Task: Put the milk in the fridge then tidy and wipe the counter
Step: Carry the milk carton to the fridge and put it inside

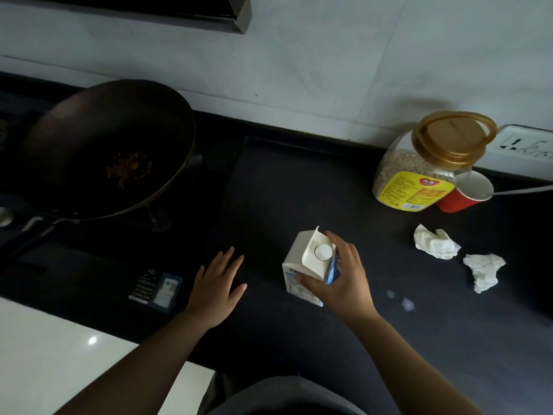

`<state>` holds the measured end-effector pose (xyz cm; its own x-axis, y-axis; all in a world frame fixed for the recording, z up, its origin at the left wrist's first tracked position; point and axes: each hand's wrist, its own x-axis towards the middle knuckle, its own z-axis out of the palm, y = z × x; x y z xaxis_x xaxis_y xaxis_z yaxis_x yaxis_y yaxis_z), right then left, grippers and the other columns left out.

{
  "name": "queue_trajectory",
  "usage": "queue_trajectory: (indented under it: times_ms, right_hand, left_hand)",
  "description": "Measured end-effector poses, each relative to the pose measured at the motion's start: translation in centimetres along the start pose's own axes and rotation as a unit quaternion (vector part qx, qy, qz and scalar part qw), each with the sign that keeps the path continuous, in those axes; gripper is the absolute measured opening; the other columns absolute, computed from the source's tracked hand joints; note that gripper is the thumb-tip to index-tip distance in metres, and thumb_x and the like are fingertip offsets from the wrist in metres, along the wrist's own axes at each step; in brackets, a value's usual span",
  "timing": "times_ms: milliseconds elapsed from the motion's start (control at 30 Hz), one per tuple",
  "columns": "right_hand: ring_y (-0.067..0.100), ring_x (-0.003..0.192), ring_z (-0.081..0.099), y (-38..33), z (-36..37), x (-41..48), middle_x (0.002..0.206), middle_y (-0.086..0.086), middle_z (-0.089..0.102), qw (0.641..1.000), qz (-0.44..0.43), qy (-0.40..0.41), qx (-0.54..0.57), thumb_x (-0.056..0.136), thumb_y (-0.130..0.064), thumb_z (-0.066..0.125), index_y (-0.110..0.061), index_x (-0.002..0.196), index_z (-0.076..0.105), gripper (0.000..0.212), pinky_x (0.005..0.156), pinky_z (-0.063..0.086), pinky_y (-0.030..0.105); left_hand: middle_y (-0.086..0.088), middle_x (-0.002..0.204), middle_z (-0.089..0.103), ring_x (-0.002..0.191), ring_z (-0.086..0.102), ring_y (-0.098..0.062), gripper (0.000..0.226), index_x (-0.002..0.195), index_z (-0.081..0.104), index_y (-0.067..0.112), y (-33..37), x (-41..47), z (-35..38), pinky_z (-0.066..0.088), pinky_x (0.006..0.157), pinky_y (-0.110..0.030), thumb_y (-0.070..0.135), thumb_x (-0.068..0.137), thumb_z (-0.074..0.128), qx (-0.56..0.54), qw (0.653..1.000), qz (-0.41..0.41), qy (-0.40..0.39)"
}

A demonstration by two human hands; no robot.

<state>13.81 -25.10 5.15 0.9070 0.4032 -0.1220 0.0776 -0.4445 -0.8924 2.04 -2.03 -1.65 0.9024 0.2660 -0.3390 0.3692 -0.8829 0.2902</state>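
- While the right hand (338, 277) wraps the top of the milk (308, 265), thumb on the near face and fingers on the far side, the carton stands upright on the dark counter (299, 187), near the front edge.
- The left hand (215, 289) hovers flat with fingers spread, holding nothing, just left of the carton.
- Step in hand, as I judge it: lift the milk and carry it to the fridge. A grip lower on the body, or the left hand under the base, would steady it better than a pinch at the gable.
- The white cap (323, 252) looks seated; checking that it is tight before tilting seems wise.
- Two crumpled tissues (435, 242) and pale spots (404, 301) lie to the right, left for the tidying and wiping.
- A jar (425, 169) and red cup (463, 193) stand touching at the back wall; a wok (113, 151) sits on the left.
- No fridge is in view, so the route is unknown.
- How full the carton is cannot be told, nor whether it already clears the counter.
- Dim light hides the stove under the wok; the small cards (157, 287) by the left hand are unreadable.
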Motion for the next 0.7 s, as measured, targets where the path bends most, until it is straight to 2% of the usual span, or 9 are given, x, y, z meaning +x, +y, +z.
queue_trajectory:
  times_ms: [133, 267, 333, 433, 533, 700]
  right_hand:
    - [-0.002, 0.112, 0.046, 0.1, -0.3, -0.2, 0.118, -0.022, 0.045, 0.999, -0.009, -0.037, 0.003, 0.053, -0.049, 0.08, -0.035, 0.13, 0.038, 0.089, 0.087, 0.044, 0.021]
    - [-0.01, 0.106, 0.047, -0.1, -0.1, -0.6, 0.114, -0.028, 0.046, 0.995, -0.031, -0.09, 0.009, 0.052, -0.058, 0.076, -0.045, 0.126, 0.039, 0.084, 0.081, 0.045, 0.017]
    - [-0.006, 0.105, 0.049, -0.3, 0.8, -1.0, 0.114, -0.026, 0.046, 0.993, -0.036, -0.115, 0.01, 0.053, -0.062, 0.073, -0.045, 0.126, 0.039, 0.082, 0.082, 0.048, 0.021]
    - [-0.001, 0.105, 0.051, -1.1, 2.8, -1.8, 0.112, -0.026, 0.044, 0.986, -0.05, -0.16, 0.006, 0.056, -0.056, 0.073, -0.047, 0.125, 0.038, 0.078, 0.086, 0.052, 0.033]
    - [-0.002, 0.105, 0.05, -2.6, 5.1, -3.5, 0.113, -0.026, 0.042, 0.97, -0.085, -0.229, -0.017, 0.055, -0.055, 0.073, -0.045, 0.125, 0.036, 0.079, 0.086, 0.052, 0.034]
    - [0.004, 0.113, 0.049, -4.8, 8.7, -7.7, 0.122, -0.014, 0.044, 0.927, -0.141, -0.349, -0.013, 0.06, -0.044, 0.079, -0.035, 0.13, 0.037, 0.082, 0.091, 0.05, 0.036]
  left_hand:
    - [0.001, 0.159, 0.008, 0.145, 0.005, -0.018, 0.058, 0.145, 0.025, 0.025, 1.2, -0.5, -1.3, 0.02, 0.114, -0.043, 0.044, 0.093, 0.042, -0.045, 0.998, -0.033, -0.02]
    - [-0.001, 0.153, 0.027, 0.14, 0.025, -0.018, 0.054, 0.14, 0.038, 0.022, 2.6, -3.4, -1.6, 0.025, 0.113, -0.035, 0.042, 0.092, 0.048, -0.142, 0.985, -0.099, 0.01]
    - [-0.001, 0.146, 0.04, 0.133, 0.036, -0.016, 0.049, 0.136, 0.044, 0.021, 3.4, -6.0, -1.3, 0.03, 0.109, -0.031, 0.04, 0.091, 0.05, -0.204, 0.971, -0.125, 0.03]
    - [0.004, 0.133, 0.053, 0.12, 0.048, -0.01, 0.042, 0.128, 0.051, 0.025, 4.1, -10.5, -0.8, 0.038, 0.101, -0.027, 0.04, 0.089, 0.053, -0.275, 0.943, -0.174, 0.065]
    - [0.009, 0.123, 0.057, 0.109, 0.052, -0.005, 0.034, 0.121, 0.055, 0.03, 3.9, -15.4, 0.0, 0.039, 0.09, -0.021, 0.04, 0.089, 0.053, -0.33, 0.908, -0.232, 0.112]
    - [0.017, 0.117, 0.057, 0.108, 0.052, -0.004, 0.03, 0.118, 0.057, 0.032, 2.2, -23.4, 1.8, 0.037, 0.088, -0.02, 0.041, 0.09, 0.052, -0.402, 0.83, -0.333, 0.196]
